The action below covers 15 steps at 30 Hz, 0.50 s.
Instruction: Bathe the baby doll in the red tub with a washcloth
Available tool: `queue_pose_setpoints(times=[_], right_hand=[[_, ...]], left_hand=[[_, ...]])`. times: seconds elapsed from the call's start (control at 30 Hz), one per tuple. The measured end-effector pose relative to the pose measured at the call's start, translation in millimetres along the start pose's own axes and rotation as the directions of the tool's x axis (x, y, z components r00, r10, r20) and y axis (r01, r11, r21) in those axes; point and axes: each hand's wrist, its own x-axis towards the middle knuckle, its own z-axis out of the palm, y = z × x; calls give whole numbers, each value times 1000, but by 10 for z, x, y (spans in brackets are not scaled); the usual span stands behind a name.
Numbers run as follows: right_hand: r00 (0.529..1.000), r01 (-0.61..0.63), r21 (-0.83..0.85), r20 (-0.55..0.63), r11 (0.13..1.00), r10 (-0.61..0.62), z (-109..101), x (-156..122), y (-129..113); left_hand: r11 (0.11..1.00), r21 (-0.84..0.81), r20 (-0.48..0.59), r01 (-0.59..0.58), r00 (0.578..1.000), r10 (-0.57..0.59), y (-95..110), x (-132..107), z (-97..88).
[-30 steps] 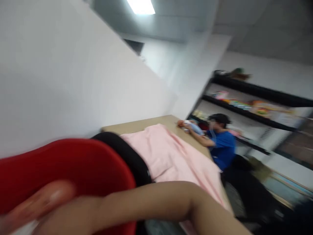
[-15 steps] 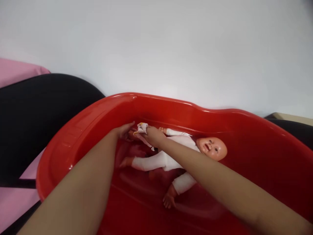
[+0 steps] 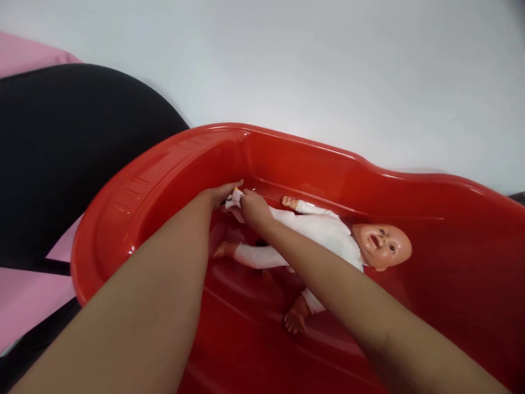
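Observation:
A baby doll [image 3: 328, 235] in a white suit lies on its back inside a red plastic tub [image 3: 135, 186], head to the right. Both my arms reach into the tub. My left hand [image 3: 223, 194] and my right hand [image 3: 252, 208] meet at the doll's far foot, pinching a small white cloth or sock [image 3: 234, 198] with a yellow edge. The fingers of both hands are closed on it. The doll's near leg [image 3: 250, 254] and one bare hand [image 3: 293, 323] show below my right forearm.
A white wall [image 3: 307, 71] rises right behind the tub. To the left lies a black fabric [image 3: 61, 148] over a pink cloth [image 3: 28, 295]. The tub fills most of the view.
The view swung from the room, where another person sat at a far table, down into the tub. Since half a second ago my hands stay at the doll's foot; the view shifted slightly.

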Motion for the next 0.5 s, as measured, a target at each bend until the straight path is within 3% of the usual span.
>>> queue_pose_setpoints(times=[0.1,0.3,0.5], right_hand=[[998,-41,38,56,998,39,-18,-50,93],[998,-53,-217,26,975,60,81,-89,-95],[987,-158,-110,-33,981,155,112,-1,-173]], left_hand=[[998,-67,10,18,1000,-17,23,-29,61],[994,-96,18,49,999,-48,32,-135,116],[999,37,70,22,997,-25,24,-125,54]])
